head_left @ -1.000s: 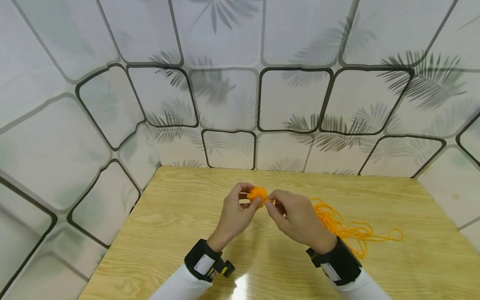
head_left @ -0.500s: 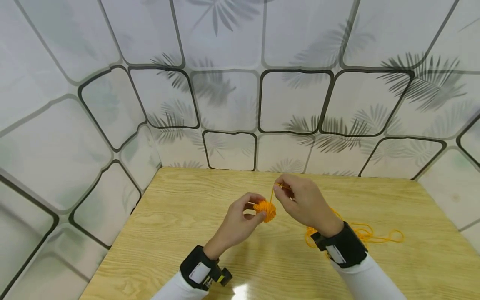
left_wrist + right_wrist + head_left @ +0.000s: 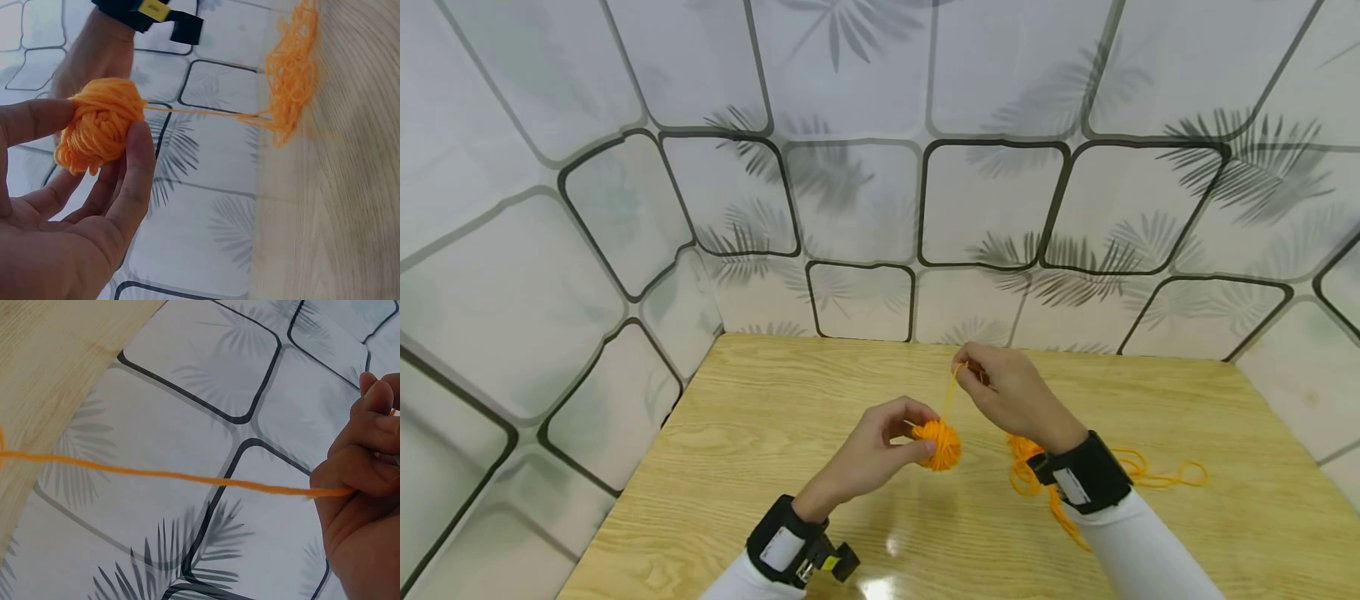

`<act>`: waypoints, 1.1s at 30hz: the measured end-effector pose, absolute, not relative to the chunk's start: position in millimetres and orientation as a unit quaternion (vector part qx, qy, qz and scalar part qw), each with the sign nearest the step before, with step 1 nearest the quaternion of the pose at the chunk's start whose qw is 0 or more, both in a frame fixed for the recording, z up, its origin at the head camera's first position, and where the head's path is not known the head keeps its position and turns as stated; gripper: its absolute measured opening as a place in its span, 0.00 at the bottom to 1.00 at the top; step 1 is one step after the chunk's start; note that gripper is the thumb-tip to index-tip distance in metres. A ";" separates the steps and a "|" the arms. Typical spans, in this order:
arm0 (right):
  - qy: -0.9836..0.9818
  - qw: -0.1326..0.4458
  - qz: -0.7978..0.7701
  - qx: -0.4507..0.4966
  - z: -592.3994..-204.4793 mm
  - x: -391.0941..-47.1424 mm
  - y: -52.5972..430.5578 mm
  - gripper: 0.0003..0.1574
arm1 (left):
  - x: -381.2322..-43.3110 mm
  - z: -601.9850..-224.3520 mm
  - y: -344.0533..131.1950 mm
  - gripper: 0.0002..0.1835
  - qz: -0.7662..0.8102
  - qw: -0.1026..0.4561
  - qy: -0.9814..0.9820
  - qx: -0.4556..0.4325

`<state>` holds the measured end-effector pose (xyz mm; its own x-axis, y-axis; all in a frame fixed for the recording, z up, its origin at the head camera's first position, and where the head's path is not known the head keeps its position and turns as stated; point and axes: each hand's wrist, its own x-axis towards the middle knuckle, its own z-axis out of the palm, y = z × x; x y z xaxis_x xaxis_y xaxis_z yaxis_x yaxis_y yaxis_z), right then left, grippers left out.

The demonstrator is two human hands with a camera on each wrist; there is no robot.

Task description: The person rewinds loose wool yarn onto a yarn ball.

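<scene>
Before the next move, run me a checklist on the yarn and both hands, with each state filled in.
1. Ball held: ok; the left hand has it between thumb and fingers.
2. Strand gripped: ok; it rises from the ball to the fingers of the right hand.
3. Strand straight: ok; no slack shows between ball and right hand.
4. Trailing yarn free of knots: ok along the stretch seen in the right wrist view.
5. Loose pile untangled: cannot tell; its loops overlap messily.
6. Pile clear of the right wrist strap: cannot tell; the strap hides part of it.
</scene>
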<state>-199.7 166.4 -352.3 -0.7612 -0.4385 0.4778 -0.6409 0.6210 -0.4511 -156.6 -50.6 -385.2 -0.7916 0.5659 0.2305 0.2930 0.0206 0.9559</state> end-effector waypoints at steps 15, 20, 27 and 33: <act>-0.903 0.057 0.310 0.291 -382.8 -208.2 159.4 0.15 | -150.8 -374.1 -53.6 0.18 0.730 0.207 0.562 0.329; -0.899 0.083 0.261 0.342 -391.8 -201.2 152.9 0.12 | -152.3 -367.9 -48.9 0.19 0.778 0.158 0.531 0.296; -0.914 0.115 0.194 0.336 -392.7 -181.2 141.9 0.11 | -158.4 -366.1 -39.8 0.20 0.802 0.029 0.553 0.226; -0.910 0.174 0.150 0.345 -387.4 -169.6 134.7 0.16 | -167.1 -373.6 -34.0 0.18 0.758 -0.077 0.620 0.187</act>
